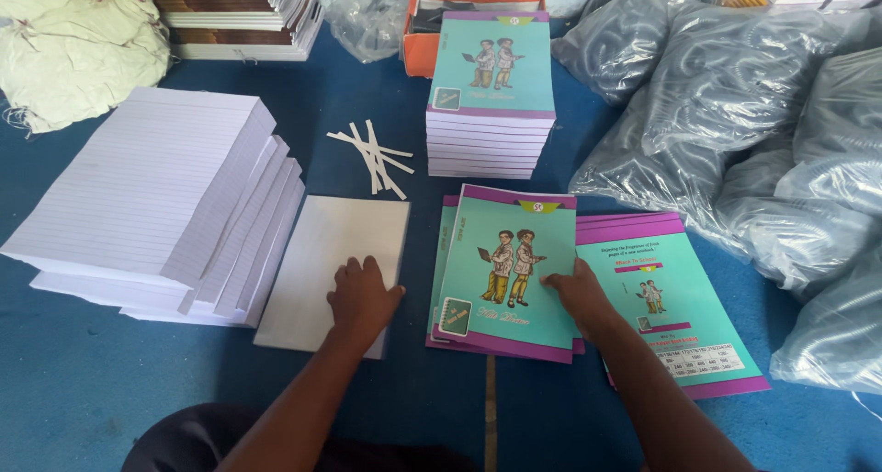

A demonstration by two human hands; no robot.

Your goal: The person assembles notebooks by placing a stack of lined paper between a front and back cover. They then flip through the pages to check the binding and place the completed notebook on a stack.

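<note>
Both grips released, left hand (361,297) flat on white paper block (317,251), right hand (574,293) on glossy teal cover (501,279).

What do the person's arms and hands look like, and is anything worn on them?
Both forearms are bare as far as the view shows: no sleeves, gloves, watch or bands. The left hand and right hand show no rings that I can make out. Dark clothing shows at the bottom edge.
</note>
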